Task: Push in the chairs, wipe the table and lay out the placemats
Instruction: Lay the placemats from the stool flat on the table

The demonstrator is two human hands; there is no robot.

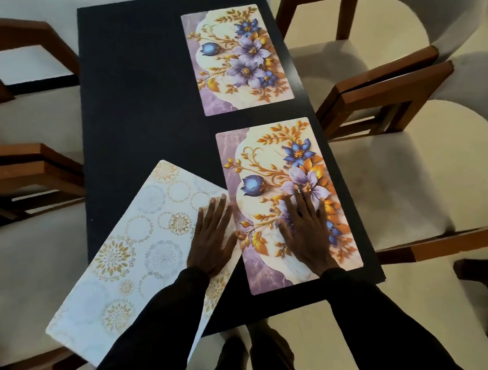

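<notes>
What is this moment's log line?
left hand: flat on skewed white circle-patterned placemat | right hand: flat on near purple floral placemat | far floral placemat: laid

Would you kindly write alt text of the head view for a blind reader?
A person's left hand rests flat on a tilted white medallion-patterned placemat overhanging the near corner of the dark table; the right hand lies flat on the nearer floral placemat, with a farther floral placemat beyond. Wooden chairs flank it.
</notes>
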